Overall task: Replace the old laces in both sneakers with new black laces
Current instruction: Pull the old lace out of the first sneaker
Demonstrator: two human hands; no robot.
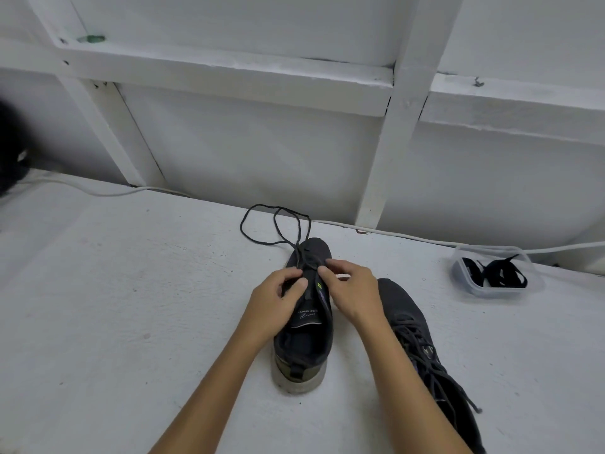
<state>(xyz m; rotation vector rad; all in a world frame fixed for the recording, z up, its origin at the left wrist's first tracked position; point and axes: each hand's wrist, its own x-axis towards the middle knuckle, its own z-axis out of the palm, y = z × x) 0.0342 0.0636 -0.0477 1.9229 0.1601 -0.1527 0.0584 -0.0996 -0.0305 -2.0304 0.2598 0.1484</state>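
A dark sneaker (306,342) stands on the white surface with its toe pointing away from me. Its old dark lace (278,224) trails out in loose loops beyond the toe and is still threaded near the lowest eyelets. My left hand (278,299) grips the left side of the upper with curled fingers at the eyelets. My right hand (352,286) pinches at the lace area on the right side. A second dark sneaker (415,335), still laced, lies to the right, partly behind my right forearm. New black laces (501,273) lie in a clear container.
The clear plastic container (465,280) sits at the right, near the wall. A white cable (425,237) runs along the foot of the white framed wall. A dark blurred object (9,152) is at the far left edge.
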